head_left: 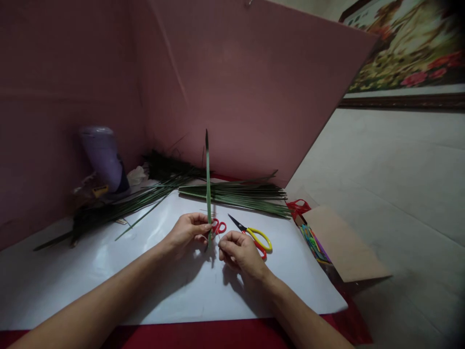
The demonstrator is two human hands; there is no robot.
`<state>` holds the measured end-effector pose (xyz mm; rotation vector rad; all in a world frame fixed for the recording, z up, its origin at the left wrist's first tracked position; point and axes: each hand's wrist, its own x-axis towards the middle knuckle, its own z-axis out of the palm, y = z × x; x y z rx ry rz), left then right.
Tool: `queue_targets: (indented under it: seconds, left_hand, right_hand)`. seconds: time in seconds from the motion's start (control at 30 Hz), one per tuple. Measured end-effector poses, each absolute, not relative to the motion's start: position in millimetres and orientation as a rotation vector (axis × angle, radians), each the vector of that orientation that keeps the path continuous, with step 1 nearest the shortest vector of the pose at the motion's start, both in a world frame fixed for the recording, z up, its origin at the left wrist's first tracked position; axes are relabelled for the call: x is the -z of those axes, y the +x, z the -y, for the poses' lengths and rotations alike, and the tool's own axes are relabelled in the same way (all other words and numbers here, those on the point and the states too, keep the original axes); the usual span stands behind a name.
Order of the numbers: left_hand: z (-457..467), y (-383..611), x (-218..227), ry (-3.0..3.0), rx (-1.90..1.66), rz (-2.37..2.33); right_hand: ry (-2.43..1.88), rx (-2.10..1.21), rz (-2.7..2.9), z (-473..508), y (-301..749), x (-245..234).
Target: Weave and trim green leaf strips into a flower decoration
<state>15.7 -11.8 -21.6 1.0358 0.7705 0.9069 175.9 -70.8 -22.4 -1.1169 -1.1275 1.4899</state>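
Left hand (191, 228) pinches an upright green leaf strip (208, 189) near the center of the frame

The leaf strip stands nearly vertical, its dark, pointed tip rising against the pink panel (247, 92) behind. The left hand is clamped on the strip close to its lower end, thumb and fingers pressed against it. The right hand (238, 249), at lower center, has thumb and forefinger drawn together just beside the strip; whether something thin sits between them is too small to tell.

Between and beyond the two hands, red-handled scissors (218, 227) lie on the white-covered bench (145, 310), partly hidden. Just right of them, larger scissors (249, 230) with one yellow and one red handle point their dark blades toward the upper left, the red handle partly behind the right hand. A few thin, dark slivers (209, 212) lie near the strip.

Farther back, a bundle of green leaves (236, 194) spreads across the center right, and another bundle (134, 206) runs slantwise through the left of the frame. Beside the latter, at left, stands a purple container (103, 157). At the right, a box with a brown flap (341, 245) holds colorful items (314, 242), and a framed picture (410, 53) hangs in the upper right.
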Motion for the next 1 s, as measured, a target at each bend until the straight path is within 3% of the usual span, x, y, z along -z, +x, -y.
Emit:
queue_targets:
  seconds: [0.5, 0.8, 1.0]
  left_hand:
    - [16.7, 20.0, 24.5, 1.035, -0.833, -0.705]
    - [26.6, 23.1, 12.8, 0.93, -0.853, -0.578]
    - [26.2, 21.6, 10.2, 0.966, -0.835, -0.563]
  right_hand:
    - [-1.208, -1.503, 1.11, 71.3, 177.1, 25.9]
    - [-1.09, -1.039, 1.302, 71.0, 176.8, 43.1]
    - [-1.016, -1.039, 1.273, 73.1, 177.7, 40.0]
